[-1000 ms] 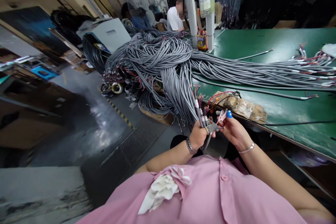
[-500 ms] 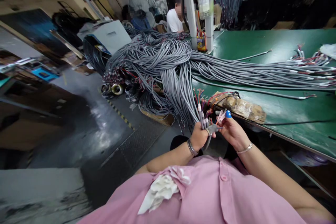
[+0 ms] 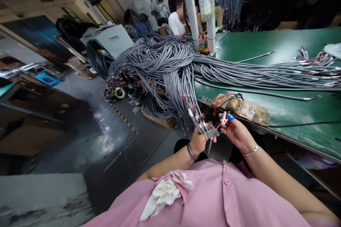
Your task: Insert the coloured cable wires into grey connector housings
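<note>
The short bundle of grey cables is in front of the person's torso, just off the near edge of the green bench, its coloured wires fanning out beyond the white sleeves. The left hand is closed around this bundle; a grey strip lies across its thumb, whether a wrap or a cable end being hard to tell. Beside it, more loose wires point towards the right hand, whose fingertips are pinched on a small pale pink clip-like piece, with a blue cap on one digit. Handling these fine ends well probably calls for a steady left grip close below the sleeves, strands spread so that one can be singled out, and a light right pinch that neither bends nor nicks the cores. Both wrists are low and angled inward, forearms reaching in from either side, the fingertips of the two hands near each other. Further out, a wrapped block rests at the bench edge, and a large heap of grey cables spreads beyond.
</note>
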Demonstrator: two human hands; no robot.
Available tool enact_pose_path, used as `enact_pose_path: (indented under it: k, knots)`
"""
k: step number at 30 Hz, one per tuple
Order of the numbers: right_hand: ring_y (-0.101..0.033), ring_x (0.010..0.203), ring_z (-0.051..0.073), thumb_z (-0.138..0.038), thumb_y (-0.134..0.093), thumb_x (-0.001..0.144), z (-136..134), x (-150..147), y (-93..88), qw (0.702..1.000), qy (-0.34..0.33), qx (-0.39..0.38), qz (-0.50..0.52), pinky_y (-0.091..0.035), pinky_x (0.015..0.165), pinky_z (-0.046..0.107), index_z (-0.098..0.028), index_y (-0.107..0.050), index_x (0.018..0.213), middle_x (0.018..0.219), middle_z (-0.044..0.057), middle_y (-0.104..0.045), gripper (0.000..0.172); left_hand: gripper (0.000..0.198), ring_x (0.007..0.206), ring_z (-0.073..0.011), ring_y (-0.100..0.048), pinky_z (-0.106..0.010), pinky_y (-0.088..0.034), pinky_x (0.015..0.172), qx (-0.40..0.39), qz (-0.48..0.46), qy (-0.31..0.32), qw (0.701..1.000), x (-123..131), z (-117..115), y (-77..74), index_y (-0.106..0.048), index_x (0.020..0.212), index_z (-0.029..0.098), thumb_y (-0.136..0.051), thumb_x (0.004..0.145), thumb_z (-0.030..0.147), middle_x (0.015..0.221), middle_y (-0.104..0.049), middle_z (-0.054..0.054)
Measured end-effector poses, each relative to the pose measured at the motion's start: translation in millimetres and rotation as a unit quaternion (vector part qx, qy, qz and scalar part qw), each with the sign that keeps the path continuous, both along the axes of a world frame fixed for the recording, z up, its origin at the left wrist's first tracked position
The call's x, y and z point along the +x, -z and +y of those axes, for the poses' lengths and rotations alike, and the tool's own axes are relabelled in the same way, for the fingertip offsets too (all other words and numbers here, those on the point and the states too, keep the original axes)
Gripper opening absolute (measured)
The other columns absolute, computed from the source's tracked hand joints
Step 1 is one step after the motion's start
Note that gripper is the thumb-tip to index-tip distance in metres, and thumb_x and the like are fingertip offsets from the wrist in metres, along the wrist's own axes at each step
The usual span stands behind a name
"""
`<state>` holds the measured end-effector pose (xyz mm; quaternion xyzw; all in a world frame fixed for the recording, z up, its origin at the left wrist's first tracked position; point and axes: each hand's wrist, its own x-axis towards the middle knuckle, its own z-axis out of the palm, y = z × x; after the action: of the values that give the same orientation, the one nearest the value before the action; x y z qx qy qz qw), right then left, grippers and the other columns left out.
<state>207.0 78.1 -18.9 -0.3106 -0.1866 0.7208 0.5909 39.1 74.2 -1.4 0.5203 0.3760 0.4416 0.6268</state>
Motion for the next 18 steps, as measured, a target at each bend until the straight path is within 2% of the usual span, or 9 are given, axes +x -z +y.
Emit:
enact_pose_path:
  k: [6,12,18]
  knots:
    - [-0.056,0.064,0.012,-0.055,-0.059,0.085,0,-8,10.2,0.988,0.107,0.05,-0.096,-0.048,0.059,0.024,-0.018,-0.071,0.083,0.074,0.003,-0.066,0.039,0.034,0.045,-0.0102,-0.052,-0.025,-0.039,0.051,-0.028,-0.024,0.059,0.998,2,5,-5.5,-0.067,0.06,0.011,-0.072,0.074,0.042,0.05,-0.061,-0.004]
    - [-0.062,0.065,0.018,-0.06,-0.065,0.077,6,-9,14.4,0.999,0.017,0.039,0.013,-0.051,0.057,0.032,-0.02,-0.07,0.087,0.078,0.005,-0.069,0.042,0.035,0.046,-0.0099,-0.051,-0.024,-0.036,0.049,-0.036,-0.025,0.054,0.998,10,8,-4.7,-0.065,0.059,0.012,-0.071,0.074,0.043,0.049,-0.059,-0.003]
    - [-0.063,0.063,0.015,-0.051,-0.071,0.077,10,-10,14.2,0.998,0.027,0.009,0.057,-0.053,0.057,0.03,-0.021,-0.07,0.085,0.076,0.002,-0.071,0.031,0.036,0.043,-0.0082,-0.046,-0.024,-0.035,0.05,-0.021,-0.004,0.031,0.999,14,8,-5.8,-0.064,0.057,0.013,-0.07,0.076,0.043,0.047,-0.058,-0.002]
